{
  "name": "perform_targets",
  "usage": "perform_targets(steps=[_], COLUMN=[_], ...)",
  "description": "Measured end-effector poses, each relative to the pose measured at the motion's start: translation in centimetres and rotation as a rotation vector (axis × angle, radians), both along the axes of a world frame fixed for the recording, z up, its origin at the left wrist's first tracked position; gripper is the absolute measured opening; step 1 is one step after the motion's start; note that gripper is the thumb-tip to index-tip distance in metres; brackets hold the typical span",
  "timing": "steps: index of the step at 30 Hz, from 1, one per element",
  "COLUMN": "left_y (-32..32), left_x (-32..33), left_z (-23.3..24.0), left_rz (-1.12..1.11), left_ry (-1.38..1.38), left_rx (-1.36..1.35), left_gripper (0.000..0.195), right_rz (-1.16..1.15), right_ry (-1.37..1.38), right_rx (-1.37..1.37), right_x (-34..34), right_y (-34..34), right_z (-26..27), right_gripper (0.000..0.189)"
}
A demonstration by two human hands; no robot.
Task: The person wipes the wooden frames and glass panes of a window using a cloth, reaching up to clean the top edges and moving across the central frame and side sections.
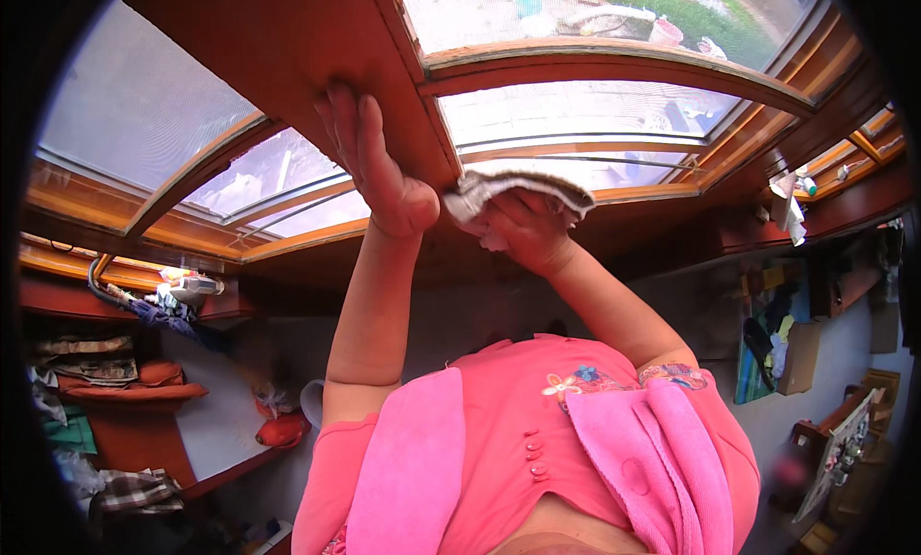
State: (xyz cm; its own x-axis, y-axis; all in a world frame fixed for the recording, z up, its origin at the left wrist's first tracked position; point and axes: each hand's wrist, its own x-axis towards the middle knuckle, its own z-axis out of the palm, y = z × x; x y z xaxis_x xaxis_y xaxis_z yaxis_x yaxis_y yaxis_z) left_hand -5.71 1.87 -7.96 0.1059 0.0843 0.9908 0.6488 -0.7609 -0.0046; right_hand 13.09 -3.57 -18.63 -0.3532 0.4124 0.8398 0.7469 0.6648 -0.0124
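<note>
My left hand [378, 166] is raised, its fingers extended, against or very close to the broad red-brown wooden post [338, 30] between two windows. It holds nothing. To its right, my right hand [529, 224] grips a folded whitish cloth [475, 195] at the lower corner of the right window, by its wooden frame [611, 51]. The cloth's exact contact with the wood or glass cannot be told. A pink towel [410, 461] hangs over my shoulders, on top of a coral shirt with red buttons and embroidered flowers.
The left window [158, 87] has a wooden crossbar. Bottles [198, 285] and a dark blue folded umbrella [165, 321] lie on the left sill. Folded fabrics [93, 361] are stacked at left. A cardboard box [799, 357] and a wooden-framed table [835, 447] stand at right.
</note>
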Motion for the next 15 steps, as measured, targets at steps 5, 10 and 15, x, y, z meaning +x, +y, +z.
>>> perform_targets(steps=[5,10,15], left_y=[-0.1,-0.2,0.3], left_x=[0.3,0.2,0.1], left_z=[0.5,0.6,-0.1], left_rz=[0.033,0.082,0.081], left_ry=[0.073,0.078,0.032], left_rx=[0.014,0.020,0.005], left_gripper=[0.086,0.086,0.093], right_rz=[0.118,0.128,-0.087], right_ry=[-0.174,-0.206,0.010], right_rx=[-0.204,0.030,0.258], right_x=[2.5,2.8,1.2], right_y=[-0.5,1.1,2.9], right_z=[-9.2,-4.2,4.8], right_gripper=[0.049,0.049,0.033])
